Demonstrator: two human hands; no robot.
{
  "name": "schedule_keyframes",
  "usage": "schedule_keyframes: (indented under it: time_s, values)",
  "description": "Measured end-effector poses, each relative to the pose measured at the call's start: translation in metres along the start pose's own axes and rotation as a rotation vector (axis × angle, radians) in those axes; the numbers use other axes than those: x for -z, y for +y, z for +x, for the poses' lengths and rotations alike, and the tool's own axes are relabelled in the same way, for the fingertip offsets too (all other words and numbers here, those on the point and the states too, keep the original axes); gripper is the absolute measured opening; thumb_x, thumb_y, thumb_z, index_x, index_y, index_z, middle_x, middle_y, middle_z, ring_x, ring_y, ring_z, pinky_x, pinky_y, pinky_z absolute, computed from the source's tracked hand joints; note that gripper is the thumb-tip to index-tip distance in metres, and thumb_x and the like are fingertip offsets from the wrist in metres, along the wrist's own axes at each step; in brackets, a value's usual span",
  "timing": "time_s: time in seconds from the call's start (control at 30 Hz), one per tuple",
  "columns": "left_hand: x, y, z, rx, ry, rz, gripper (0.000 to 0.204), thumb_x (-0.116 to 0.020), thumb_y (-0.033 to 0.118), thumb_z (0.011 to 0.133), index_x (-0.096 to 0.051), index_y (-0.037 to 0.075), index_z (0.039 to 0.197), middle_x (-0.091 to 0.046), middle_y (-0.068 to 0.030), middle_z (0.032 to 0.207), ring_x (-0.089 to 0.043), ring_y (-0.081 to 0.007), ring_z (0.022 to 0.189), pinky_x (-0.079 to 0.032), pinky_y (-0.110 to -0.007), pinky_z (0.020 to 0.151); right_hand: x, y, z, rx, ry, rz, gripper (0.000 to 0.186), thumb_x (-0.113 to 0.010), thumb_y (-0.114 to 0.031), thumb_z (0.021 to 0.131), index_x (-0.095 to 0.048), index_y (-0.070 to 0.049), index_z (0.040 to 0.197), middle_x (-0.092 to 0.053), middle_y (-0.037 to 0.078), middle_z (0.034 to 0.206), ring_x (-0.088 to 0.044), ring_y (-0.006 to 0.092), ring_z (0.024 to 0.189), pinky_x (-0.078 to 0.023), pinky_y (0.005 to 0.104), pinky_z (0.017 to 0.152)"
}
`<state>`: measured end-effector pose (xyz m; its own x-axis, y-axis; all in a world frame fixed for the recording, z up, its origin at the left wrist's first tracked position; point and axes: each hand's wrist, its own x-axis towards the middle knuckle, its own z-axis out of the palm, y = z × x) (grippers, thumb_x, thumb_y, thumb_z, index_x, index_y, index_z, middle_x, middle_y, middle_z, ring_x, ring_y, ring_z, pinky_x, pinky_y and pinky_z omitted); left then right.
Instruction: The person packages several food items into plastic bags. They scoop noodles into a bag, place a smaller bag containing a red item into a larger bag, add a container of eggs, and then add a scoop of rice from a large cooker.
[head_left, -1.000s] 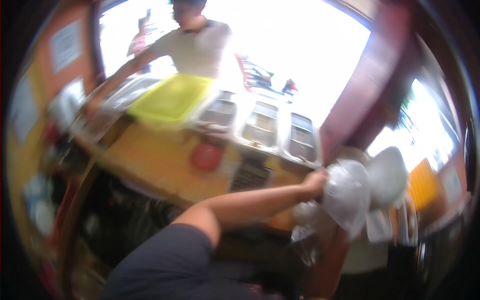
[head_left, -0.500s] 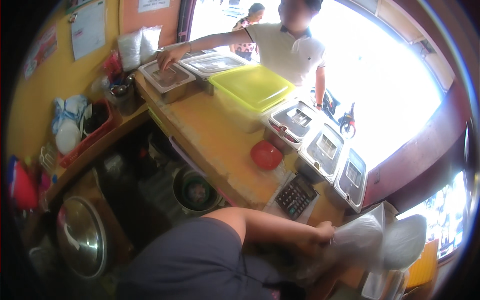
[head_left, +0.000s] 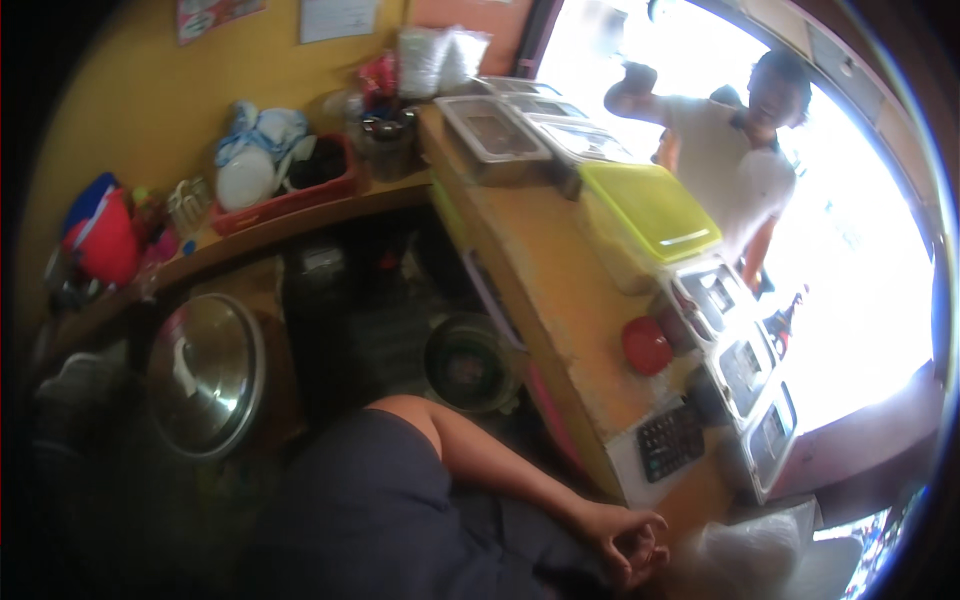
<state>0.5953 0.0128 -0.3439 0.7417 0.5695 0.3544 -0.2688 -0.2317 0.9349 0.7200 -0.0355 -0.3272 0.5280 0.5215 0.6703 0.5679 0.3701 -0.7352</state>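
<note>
Left hand (head_left: 614, 540) low, toward the right: fingers curl loosely toward the thumb; I cannot tell whether they pinch anything. Right hand out of my view. Plastic bags (head_left: 755, 545) show just beyond the fingertips; what supports them is hidden. Calculator (head_left: 670, 443) lies near on the table (head_left: 530, 255), I judge for easy reach. Past the red bowl (head_left: 647, 346), lidded trays (head_left: 743, 370) and a yellow-green-lidded tub (head_left: 650, 210) line the far edge, probably covered to protect contents, facing a person (head_left: 715, 165) opposite.

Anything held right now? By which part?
Left hand: fingers curled, nothing visibly held; translucent plastic bag lies to its right. Right hand: not visible, cannot tell.
</note>
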Motion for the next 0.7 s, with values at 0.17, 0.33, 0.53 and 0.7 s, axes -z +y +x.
schedule_keyframes:
  time_s: [0.17,0.33,0.53,0.7]
  values:
    - [0.048,0.03,-0.082,-0.069,0.145,0.164,0.068,-0.072,0.036,0.084,-0.039,0.006,0.136,-0.057,-0.0161,0.125,-0.056,-0.028,0.118,-0.044,-0.038,0.097,-0.07,-0.044,-0.008,0.28,-0.071,0.089,0.033,-0.052,-0.029,0.097,-0.051,-0.001,0.115,-0.055,0.012,0.098,-0.053,0.0195,0.083,-0.045,0.0316,0.073]
    - [0.106,0.031,-0.167,0.202,0.363,0.084,0.038,-0.062,0.03,0.094,-0.055,0.008,0.124,-0.068,-0.0097,0.101,-0.065,-0.0182,0.097,-0.049,-0.032,0.086,-0.162,-0.114,-0.005,-0.148,-0.165,0.445,0.027,-0.049,-0.031,0.098,-0.047,-0.004,0.096,-0.045,0.007,0.078,-0.044,0.017,0.064,-0.038,0.0295,0.062]
    - [0.207,0.079,-0.298,0.172,0.748,0.17,0.024,-0.058,0.023,0.097,-0.063,0.005,0.111,-0.07,-0.0038,0.096,-0.064,-0.0117,0.089,-0.05,-0.029,0.081,-0.294,-0.109,-0.033,0.55,-0.291,-0.031,0.016,-0.048,-0.02,0.099,-0.047,-0.004,0.101,-0.046,0.007,0.091,-0.048,0.019,0.081,-0.042,0.0313,0.072]
    - [0.283,0.136,-0.387,0.192,1.366,-0.152,0.01,-0.066,0.012,0.091,-0.061,0.008,0.098,-0.069,-0.0034,0.091,-0.063,-0.0084,0.087,-0.051,-0.027,0.077,-0.404,-0.183,-0.109,0.131,-0.493,0.341,0.011,-0.052,-0.006,0.095,-0.053,-0.003,0.106,-0.044,0.008,0.112,-0.049,0.0198,0.099,-0.044,0.0317,0.08]
